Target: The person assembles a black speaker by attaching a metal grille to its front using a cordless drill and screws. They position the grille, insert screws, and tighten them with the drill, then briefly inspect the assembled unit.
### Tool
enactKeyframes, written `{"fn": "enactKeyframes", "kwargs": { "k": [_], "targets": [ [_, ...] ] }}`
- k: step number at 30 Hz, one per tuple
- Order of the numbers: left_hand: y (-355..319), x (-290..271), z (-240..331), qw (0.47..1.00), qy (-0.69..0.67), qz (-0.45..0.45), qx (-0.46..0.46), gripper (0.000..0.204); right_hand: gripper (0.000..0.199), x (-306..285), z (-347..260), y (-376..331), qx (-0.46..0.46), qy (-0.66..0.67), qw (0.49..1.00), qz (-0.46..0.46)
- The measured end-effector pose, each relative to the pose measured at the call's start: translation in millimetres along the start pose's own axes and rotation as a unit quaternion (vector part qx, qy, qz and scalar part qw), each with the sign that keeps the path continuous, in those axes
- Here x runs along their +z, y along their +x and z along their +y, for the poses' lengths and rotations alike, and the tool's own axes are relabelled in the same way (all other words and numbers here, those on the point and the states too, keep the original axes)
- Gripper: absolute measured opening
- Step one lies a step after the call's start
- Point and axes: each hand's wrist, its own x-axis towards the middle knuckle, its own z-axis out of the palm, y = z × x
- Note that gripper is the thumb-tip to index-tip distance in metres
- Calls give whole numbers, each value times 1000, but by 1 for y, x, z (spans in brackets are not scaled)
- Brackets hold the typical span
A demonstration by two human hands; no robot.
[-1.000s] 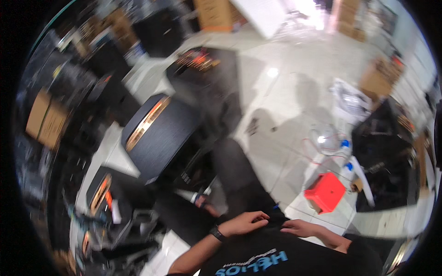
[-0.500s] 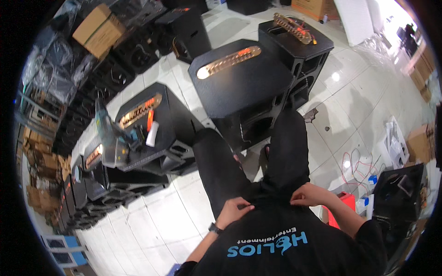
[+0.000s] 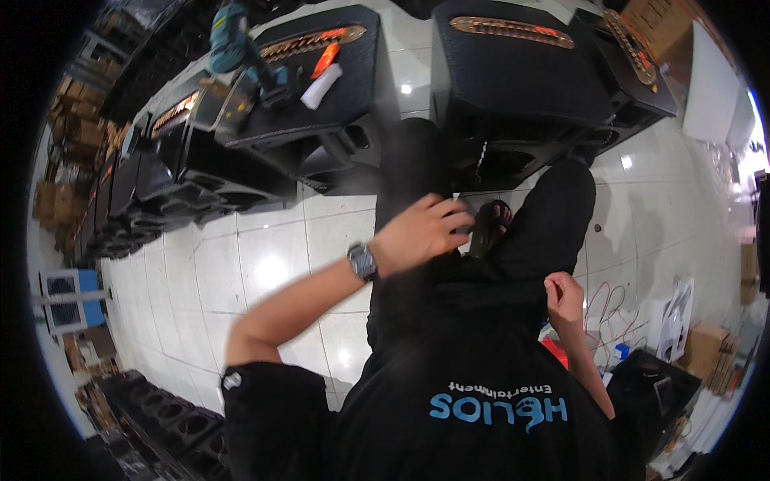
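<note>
My left hand (image 3: 425,233), with a dark watch (image 3: 362,262) on its wrist, hovers over my left thigh. Its fingers are loosely bent and apart, and I see nothing held in them. By my right hip, my right hand (image 3: 565,297) is closed with its fingers curled in; whatever may be inside is hidden. Beyond my knees stands a black speaker cabinet (image 3: 521,80) with a long copper-coloured strip (image 3: 513,32) on top. On another black cabinet (image 3: 353,56) to its left sit a teal cordless drill (image 3: 234,48), a white cylindrical piece (image 3: 322,86) and an orange item (image 3: 325,61).
A clear container (image 3: 220,104) is beside the drill. More black cabinets (image 3: 184,172) line the left, over white floor tiles (image 3: 265,264). Red wires (image 3: 613,309) and a black box (image 3: 654,393) lie at the right; a cardboard box (image 3: 662,24) stands far right.
My left hand has left the shirt hem, moving forward over my thigh with its fingers spreading. The right hand stays near the hip. My view has turned, shifting the cabinets up and right.
</note>
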Motion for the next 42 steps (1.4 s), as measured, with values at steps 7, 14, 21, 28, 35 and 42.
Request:
{"fn": "enactKeyframes", "kwargs": {
  "k": [7,14,21,28,35,42],
  "targets": [
    [31,-33,-33,953,162,-11,255,20,11,-19,-18,48,13,16,960,-278],
    [41,-24,-60,996,58,65,20,41,23,-42,-151,84,-237,154,946,-159],
    [18,73,-83,968,-12,202,-146,28,24,-96,-255,70,-640,158,747,83],
    [27,71,-79,970,-4,189,-156,27,12,-88,-261,105,-699,211,664,164],
    [55,75,-81,965,-11,160,-205,25,19,-120,-132,140,-493,128,854,107],
    [119,162,-77,877,-183,-16,-445,40,33,-4,8,249,-106,-54,945,-303]
  ]
}}
